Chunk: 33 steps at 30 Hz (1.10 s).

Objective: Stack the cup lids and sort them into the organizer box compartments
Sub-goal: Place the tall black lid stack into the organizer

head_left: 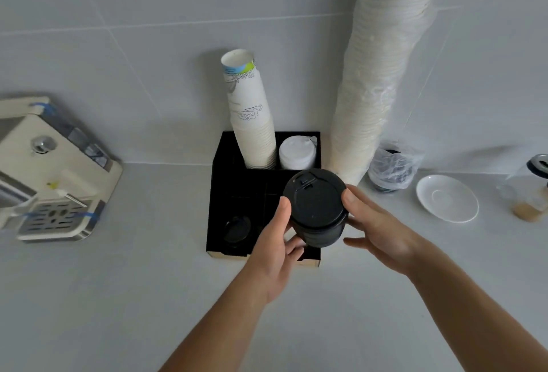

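A stack of black cup lids is held above the front right part of the black organizer box. My left hand grips the stack's left side and underside, and my right hand presses on its right side. In the back right compartment sits a stack of white lids. A few black lids lie low in the front left compartment. A tilted stack of paper cups rises from the back middle compartment.
A very tall column of white cups leans against the tiled wall right of the box. A plastic bag with dark items, a white saucer and a jar stand further right. A cream coffee machine stands at left.
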Available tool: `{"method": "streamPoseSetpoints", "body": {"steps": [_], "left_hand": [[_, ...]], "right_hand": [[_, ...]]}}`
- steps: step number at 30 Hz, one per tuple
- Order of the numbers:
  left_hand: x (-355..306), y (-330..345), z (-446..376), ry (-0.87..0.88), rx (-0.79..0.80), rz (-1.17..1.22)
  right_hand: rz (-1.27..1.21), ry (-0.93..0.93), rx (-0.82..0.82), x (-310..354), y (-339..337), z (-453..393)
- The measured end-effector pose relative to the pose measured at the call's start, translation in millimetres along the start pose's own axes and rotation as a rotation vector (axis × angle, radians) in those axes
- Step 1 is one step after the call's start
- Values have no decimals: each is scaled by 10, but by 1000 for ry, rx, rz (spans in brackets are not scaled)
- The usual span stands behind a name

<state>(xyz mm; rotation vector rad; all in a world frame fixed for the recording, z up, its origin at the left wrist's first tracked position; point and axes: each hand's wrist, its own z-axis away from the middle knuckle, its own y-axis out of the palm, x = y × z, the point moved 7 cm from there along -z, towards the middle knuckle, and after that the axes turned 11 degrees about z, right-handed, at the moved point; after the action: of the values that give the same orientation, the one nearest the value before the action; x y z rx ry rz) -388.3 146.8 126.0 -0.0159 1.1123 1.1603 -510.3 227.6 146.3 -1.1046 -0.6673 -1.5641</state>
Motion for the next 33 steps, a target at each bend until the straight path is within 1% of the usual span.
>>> {"method": "streamPoseSetpoints", "body": {"steps": [5,8,11,14,20,23,30,33], "left_hand": [[-290,-389,104,59,-85,81],[-524,-627,132,103,-152,78],[-736,-843,141,152,-210,66],[-843,-1039,101,159,-262,78],[-763,-1398,-66,159,-355,93],[-675,-1497,-146,128,-393,103],[-578,-1544,-269,85,-447,109],[-518,-1561,-339,105,-460,103]], "right_hand": [[42,3,73,230,394,-255],[67,7,132,405,627,-457],[82,12,154,546,818,-655],[76,10,197,597,998,-842],[110,65,245,430,1240,-1131],[97,92,262,337,1279,-1263],[26,142,246,156,1240,-1481],[31,112,182,142,1165,-1566]]}}
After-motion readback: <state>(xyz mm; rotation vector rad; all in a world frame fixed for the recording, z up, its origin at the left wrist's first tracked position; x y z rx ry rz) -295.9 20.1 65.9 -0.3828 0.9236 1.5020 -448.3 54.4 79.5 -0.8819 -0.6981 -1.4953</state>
